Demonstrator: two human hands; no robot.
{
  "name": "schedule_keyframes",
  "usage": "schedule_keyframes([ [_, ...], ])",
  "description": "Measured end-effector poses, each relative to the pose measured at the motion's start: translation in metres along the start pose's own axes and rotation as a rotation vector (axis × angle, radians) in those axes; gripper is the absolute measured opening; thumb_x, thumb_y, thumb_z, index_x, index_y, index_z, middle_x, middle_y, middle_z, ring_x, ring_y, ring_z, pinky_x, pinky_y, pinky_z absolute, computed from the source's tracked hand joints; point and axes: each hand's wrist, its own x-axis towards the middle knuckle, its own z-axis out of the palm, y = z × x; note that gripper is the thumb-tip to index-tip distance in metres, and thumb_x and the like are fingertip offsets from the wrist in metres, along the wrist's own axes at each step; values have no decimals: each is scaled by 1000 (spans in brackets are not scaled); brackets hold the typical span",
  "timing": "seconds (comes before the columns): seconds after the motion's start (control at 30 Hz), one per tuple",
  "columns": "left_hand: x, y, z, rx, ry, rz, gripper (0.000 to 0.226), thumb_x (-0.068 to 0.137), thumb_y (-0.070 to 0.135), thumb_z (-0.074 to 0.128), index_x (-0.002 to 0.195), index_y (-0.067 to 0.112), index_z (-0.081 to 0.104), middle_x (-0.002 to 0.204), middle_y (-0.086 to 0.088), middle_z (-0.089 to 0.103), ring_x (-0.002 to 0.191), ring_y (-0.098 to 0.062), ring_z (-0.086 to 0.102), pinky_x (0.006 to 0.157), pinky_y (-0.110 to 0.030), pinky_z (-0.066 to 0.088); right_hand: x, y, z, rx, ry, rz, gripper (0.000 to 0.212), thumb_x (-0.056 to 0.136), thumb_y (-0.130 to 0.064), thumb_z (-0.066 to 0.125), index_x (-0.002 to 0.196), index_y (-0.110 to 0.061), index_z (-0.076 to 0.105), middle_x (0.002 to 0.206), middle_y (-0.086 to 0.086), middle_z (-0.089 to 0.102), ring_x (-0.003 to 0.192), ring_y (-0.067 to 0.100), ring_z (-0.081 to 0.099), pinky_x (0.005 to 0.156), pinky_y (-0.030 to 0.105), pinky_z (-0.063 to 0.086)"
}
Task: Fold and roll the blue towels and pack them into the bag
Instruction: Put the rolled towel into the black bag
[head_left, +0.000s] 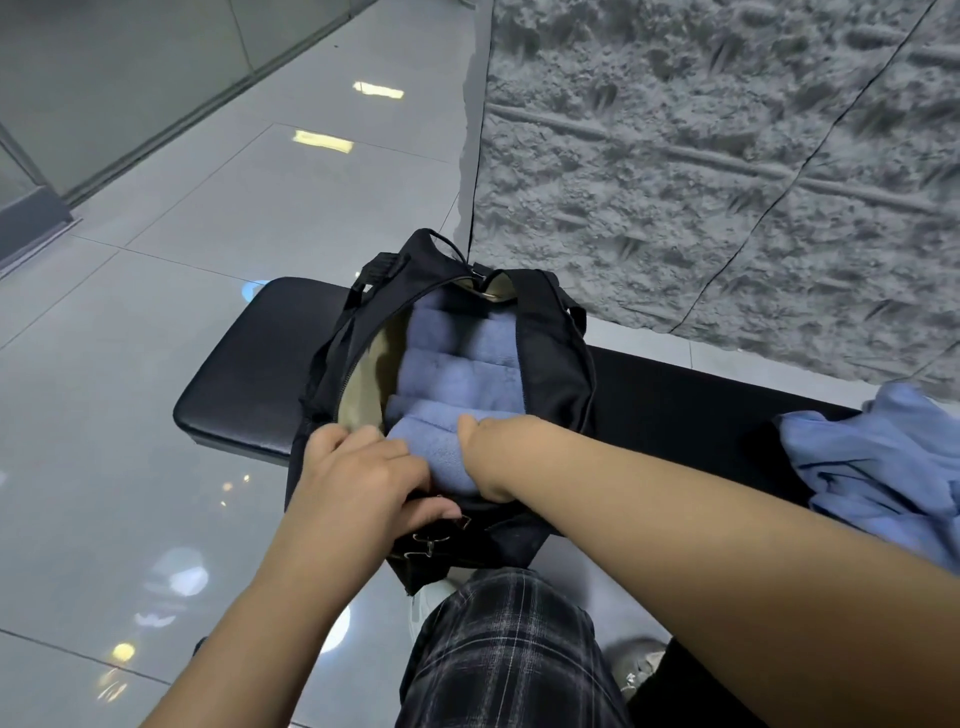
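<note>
Both forearms reach forward over a plaid-trousered knee (509, 649) to the open black bag (556, 374) standing on the dark padded surface (239, 384). The left hand (358, 478) curls its grip over the bag's near rim beside the nearest rolled blue towel (431, 441). The right hand (493, 457) bends down at the wrist, its grip wrapped round that roll's end. More rolled towels (457, 358) fill the bag behind. Loose blue towels (878, 467) lie at the right.

A black padded bench (234, 395) carries the open black bag (556, 374) and loose blue towels (878, 467)
</note>
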Motion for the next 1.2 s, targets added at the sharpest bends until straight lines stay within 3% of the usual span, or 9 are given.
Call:
schedule_keyframes([
  [0.27,6,10,8,27,-13,42,47,70,62,42,43,26,54,43,11,43,51,-15,47,80,-30,27,4,3,22,-52,159,-149,34,93,-21,51,126,-14,46,122,2,55,111,24,54,76,33,45],
  [0.37,4,11,18,71,-94,31,48,71,62,38,44,26,57,44,11,46,51,-15,51,82,-32,27,8,2,26,-127,193,-159,30,94,-23,51,124,-16,51,124,-1,55,115,20,52,73,30,39],
  [0.57,-2,19,26,132,-251,-35,49,84,44,30,47,25,56,48,13,53,54,-12,56,77,-33,25,9,12,37,296,248,-64,51,89,-16,55,132,-2,30,116,11,58,103,30,58,67,31,37],
  [0.7,2,28,32,93,-296,-47,42,81,34,33,51,25,61,55,14,56,57,-12,59,81,-36,24,13,17,37,374,217,-54,34,91,-16,56,120,-4,43,119,13,55,106,29,55,70,29,38],
  [0.8,3,33,33,55,-413,-85,47,85,33,25,65,25,66,78,13,63,82,-12,64,88,-38,21,15,17,37,360,242,-10,32,89,-18,60,117,-7,50,120,11,55,110,27,54,74,29,39],
  [0.9,8,33,36,50,-568,-83,68,87,44,-3,102,26,61,122,11,52,123,-10,40,102,-41,14,12,18,37,124,329,30,31,90,-27,57,118,-13,54,122,5,55,116,23,49,89,32,36],
  [1.0,17,32,30,40,-680,-89,59,96,55,10,110,26,59,133,10,46,128,-9,33,108,-43,16,3,24,38,-53,362,13,33,94,-31,49,120,-11,48,108,2,59,111,23,50,112,43,14],
  [1.07,20,30,27,62,-750,-71,55,95,58,18,114,25,57,140,8,41,132,-10,29,110,-44,14,-4,32,40,-41,365,-27,38,96,-36,43,122,-8,40,93,2,58,107,27,51,114,51,-3],
  [1.2,21,32,22,105,-823,-80,56,91,64,28,118,24,56,140,8,40,134,-11,28,112,-46,8,-20,49,43,-116,354,-88,31,97,-27,29,121,-15,43,100,4,59,116,27,39,113,53,-4],
])
